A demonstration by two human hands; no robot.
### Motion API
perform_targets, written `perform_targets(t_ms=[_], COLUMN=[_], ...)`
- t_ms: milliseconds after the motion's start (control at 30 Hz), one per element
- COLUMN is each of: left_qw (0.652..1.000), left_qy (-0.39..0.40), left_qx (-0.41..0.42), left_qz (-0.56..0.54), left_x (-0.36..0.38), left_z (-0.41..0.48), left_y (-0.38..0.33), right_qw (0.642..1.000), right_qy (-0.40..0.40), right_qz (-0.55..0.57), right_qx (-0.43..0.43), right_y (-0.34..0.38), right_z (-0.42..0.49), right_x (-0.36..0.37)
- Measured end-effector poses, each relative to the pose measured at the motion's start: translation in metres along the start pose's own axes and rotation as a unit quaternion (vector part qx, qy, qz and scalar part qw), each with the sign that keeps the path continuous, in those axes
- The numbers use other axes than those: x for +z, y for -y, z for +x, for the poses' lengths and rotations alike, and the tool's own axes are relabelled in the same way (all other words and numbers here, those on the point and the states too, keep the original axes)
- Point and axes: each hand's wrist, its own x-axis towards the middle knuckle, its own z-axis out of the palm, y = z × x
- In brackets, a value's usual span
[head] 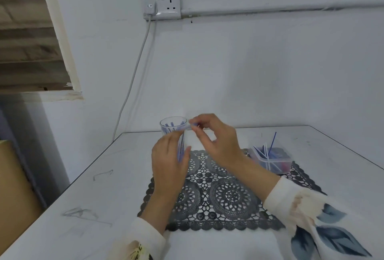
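A clear glass (173,123) with several blue and white straws inside stands at the far left edge of a dark lace placemat (224,199). My left hand (169,162) wraps around the glass from the near side. Just right of the rim, my right hand (216,137) pinches a pale straw (188,127) whose tip points toward the glass opening. A clear plastic tub (272,159) with more blue and white straws sits at the mat's far right corner.
The white table (104,176) meets a white wall at the back. A wall socket (161,6) with a plugged-in cable hangs above. A brown box (14,197) stands to the left of the table.
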Motion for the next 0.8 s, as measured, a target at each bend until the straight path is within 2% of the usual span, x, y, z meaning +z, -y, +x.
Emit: perform_targets(t_ms=[133, 333, 500, 633, 800], left_qw=[0.996, 0.992, 0.987, 0.983, 0.975], left_qy=[-0.056, -0.011, 0.025, 0.049, 0.120], left_qx=[0.072, 0.128, 0.156, 0.174, 0.175], left_qz=[-0.005, -0.012, -0.016, 0.028, 0.061], left_x=[0.005, 0.011, 0.014, 0.013, 0.013], left_z=[-0.006, -0.015, -0.017, -0.018, -0.019], left_y=[-0.018, -0.015, -0.012, -0.012, -0.012], right_qw=[0.999, 0.999, 0.990, 0.967, 0.933], right_qy=[-0.003, 0.041, 0.096, 0.108, 0.126], right_qz=[0.029, 0.028, -0.088, -0.229, -0.330], right_qx=[-0.033, -0.001, 0.045, -0.005, -0.067], right_y=[0.010, -0.013, -0.043, -0.056, -0.056], right_z=[-0.042, -0.085, -0.094, -0.093, -0.089], right_x=[-0.018, -0.042, -0.052, -0.052, -0.058])
